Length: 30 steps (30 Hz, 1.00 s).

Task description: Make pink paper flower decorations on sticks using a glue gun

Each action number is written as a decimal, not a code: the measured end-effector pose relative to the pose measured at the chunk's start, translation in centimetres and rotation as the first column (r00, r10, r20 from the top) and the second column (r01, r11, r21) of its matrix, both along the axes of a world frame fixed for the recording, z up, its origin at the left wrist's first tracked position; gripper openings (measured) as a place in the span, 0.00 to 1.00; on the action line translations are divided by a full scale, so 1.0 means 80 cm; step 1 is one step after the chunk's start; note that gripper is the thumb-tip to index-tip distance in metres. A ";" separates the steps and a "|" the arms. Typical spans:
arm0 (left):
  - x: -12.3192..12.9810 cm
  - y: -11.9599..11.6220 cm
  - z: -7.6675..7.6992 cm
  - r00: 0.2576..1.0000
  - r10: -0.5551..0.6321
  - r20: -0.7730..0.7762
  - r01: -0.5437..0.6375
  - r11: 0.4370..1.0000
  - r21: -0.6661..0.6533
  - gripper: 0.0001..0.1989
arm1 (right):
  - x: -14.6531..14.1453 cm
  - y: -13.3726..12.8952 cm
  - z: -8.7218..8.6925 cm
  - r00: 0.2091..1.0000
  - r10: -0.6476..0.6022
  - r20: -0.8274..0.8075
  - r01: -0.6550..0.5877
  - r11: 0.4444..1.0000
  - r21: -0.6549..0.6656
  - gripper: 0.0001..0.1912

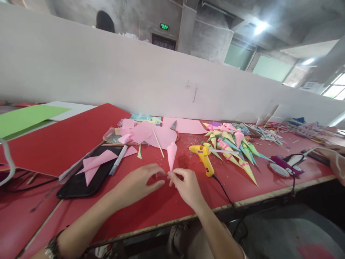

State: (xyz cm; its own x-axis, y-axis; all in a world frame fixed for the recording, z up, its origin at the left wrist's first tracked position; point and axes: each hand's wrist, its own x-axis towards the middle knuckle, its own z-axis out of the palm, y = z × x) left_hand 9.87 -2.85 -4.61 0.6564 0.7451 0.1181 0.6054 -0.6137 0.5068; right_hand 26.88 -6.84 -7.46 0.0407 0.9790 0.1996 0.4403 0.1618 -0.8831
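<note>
A rolled pink paper cone [171, 154] stands point down over the red table, its tip pinched between the thumb and fingers of my right hand [185, 185]. Just left of it, my left hand [144, 181] hovers with thumb and fingers apart and nothing between them. A yellow hot glue gun [206, 163] lies right of the cone, a clear glue stick [223, 152] poking from its back. Behind the hands are pink paper sheets [159, 136], a thin white stick [158, 142] and scissors [174, 125], partly covered.
Finished coloured paper cones [229, 140] lie piled at the right. A black tray [78, 185] with pink paper pieces [99, 162] and a marker [118, 160] sits left. Another person's hand [338, 163] shows at the far right. A white partition [134, 75] borders the table's back.
</note>
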 end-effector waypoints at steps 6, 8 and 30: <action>-0.001 0.000 -0.007 0.979 0.006 -0.205 0.006 0.998 0.056 0.09 | -0.006 -0.005 0.000 0.952 -0.028 0.305 0.018 0.999 0.035 0.16; -0.001 -0.001 -0.004 0.975 0.003 -0.223 0.009 0.999 0.054 0.09 | -0.008 -0.005 -0.002 0.932 -0.046 0.359 0.032 0.998 0.046 0.15; -0.076 0.070 0.069 0.966 0.260 0.005 -0.254 0.942 0.220 0.10 | -0.019 -0.010 -0.006 0.786 -0.103 0.610 0.008 0.988 0.157 0.11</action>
State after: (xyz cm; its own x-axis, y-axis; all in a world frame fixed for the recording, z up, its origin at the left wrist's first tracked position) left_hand 3.77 2.76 0.93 0.4506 0.8469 0.2823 0.7673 -0.5291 0.3624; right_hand 25.38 -7.64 -7.97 -0.0841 0.9388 0.3339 0.8935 0.2193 -0.3918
